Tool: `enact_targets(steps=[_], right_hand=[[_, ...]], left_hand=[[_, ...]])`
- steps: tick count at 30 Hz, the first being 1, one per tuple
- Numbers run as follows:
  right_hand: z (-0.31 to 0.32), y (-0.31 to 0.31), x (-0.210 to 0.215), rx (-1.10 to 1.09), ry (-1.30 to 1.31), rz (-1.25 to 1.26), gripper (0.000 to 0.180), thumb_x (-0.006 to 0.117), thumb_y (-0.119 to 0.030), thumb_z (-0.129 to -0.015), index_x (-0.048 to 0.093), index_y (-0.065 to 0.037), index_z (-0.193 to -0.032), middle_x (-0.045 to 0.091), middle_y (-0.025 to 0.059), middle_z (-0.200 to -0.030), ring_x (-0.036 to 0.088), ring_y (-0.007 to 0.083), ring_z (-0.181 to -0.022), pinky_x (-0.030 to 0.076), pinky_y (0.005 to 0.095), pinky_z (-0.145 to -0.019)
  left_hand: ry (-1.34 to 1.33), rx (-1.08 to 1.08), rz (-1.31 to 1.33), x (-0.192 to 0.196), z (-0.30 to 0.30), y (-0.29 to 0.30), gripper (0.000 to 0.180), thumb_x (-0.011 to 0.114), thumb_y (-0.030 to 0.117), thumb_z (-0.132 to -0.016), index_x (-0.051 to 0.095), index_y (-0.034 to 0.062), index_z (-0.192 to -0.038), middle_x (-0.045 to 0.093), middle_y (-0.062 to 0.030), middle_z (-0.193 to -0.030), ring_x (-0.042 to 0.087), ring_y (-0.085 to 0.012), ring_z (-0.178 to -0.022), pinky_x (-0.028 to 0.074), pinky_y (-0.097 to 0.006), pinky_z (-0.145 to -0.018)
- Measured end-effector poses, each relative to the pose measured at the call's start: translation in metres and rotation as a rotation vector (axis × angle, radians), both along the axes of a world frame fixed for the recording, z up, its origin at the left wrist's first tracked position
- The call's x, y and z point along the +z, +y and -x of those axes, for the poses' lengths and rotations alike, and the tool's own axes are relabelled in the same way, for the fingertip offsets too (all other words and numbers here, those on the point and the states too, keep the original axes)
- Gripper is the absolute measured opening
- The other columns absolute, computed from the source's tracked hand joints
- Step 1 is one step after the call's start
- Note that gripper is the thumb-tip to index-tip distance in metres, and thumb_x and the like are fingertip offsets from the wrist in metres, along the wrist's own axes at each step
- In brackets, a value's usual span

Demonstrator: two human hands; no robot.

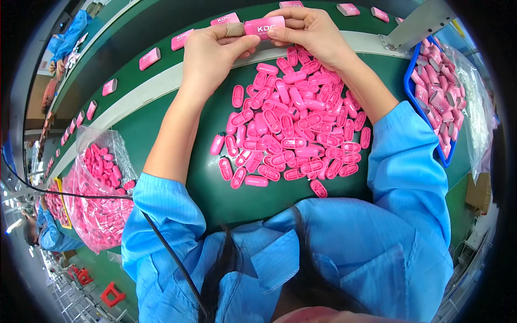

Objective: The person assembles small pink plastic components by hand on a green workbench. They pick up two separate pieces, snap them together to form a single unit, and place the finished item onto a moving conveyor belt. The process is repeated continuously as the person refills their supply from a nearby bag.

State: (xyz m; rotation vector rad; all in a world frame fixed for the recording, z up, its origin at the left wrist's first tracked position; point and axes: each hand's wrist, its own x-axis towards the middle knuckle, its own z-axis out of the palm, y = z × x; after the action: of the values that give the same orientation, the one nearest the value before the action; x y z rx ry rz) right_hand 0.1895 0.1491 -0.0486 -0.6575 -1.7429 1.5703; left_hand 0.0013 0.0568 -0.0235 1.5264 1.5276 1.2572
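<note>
1. Head view: both bare hands met at the far edge of the green table, gripping one glossy pink plastic case (263, 27), a rounded oblong block with white lettering on its face.
2. The left hand (211, 54) pinched the case's left end between thumb and forefinger; the forefinger wore a band of tan tape around its tip.
3. The right hand (312, 29) clasped the case's right end, fingers curled over the top and thumb pressing from below.
4. Just below both hands lay a loose heap of small pink inserts (293, 124), smooth capsule-shaped pieces with recessed oval slots, spread flat on the matte green tabletop (215, 199).
5. Beyond the hands ran a dark green conveyor belt (129, 37) carrying a spaced row of finished pink cases (149, 58), each like the one held.
6. To the right of the right forearm stood a blue plastic tray (425, 132) piled with more pink cases lying at all angles, with a crinkled clear bag (476, 107) beside it.
7. Left of the left elbow sat a clear, wrinkled plastic bag (99, 188) stuffed with the same pink inserts.
8. Both forearms emerged from light blue, finely striped fabric sleeves (406, 167).
</note>
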Motion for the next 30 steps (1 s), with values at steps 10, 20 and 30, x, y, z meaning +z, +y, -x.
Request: enact_targets(steps=[10, 20, 30], right_hand=[[0.007, -0.038, 0.047, -0.252, -0.391, -0.481, 0.016, 0.069, -0.007, -0.083, 0.068, 0.005, -0.093, 0.070, 0.0099, -0.081, 0.064, 0.0087, -0.074, 0.052, 0.0258, -0.066], [0.041, 0.058, 0.007, -0.305, -0.471, -0.731, 0.029, 0.065, -0.017, -0.080, 0.068, 0.003, -0.101, 0.069, 0.0210, -0.094, 0.068, 0.0337, -0.088, 0.053, 0.0398, -0.080], [0.025, 0.061, 0.008, -0.195, -0.797, -1.151, 0.027, 0.060, -0.004, -0.073, 0.066, 0.000, -0.099, 0.063, 0.0180, -0.093, 0.059, 0.0377, -0.097, 0.047, 0.0431, -0.088]], left_hand=[[0.640, 0.143, -0.229, -0.010, -0.025, -0.010, 0.022, 0.066, 0.015, -0.083, 0.062, -0.0040, -0.093, 0.069, -0.0202, -0.078, 0.069, -0.0371, -0.074, 0.055, -0.043, -0.070], [0.716, -0.081, -0.176, 0.006, 0.011, -0.003, 0.031, 0.065, 0.012, -0.083, 0.067, 0.0051, -0.113, 0.070, -0.0155, -0.089, 0.067, -0.0253, -0.078, 0.053, -0.035, -0.077], [0.942, -0.022, -0.162, -0.003, -0.040, -0.020, 0.025, 0.069, 0.029, -0.083, 0.073, 0.0079, -0.094, 0.069, -0.0167, -0.082, 0.067, -0.0330, -0.074, 0.054, -0.042, -0.069]])
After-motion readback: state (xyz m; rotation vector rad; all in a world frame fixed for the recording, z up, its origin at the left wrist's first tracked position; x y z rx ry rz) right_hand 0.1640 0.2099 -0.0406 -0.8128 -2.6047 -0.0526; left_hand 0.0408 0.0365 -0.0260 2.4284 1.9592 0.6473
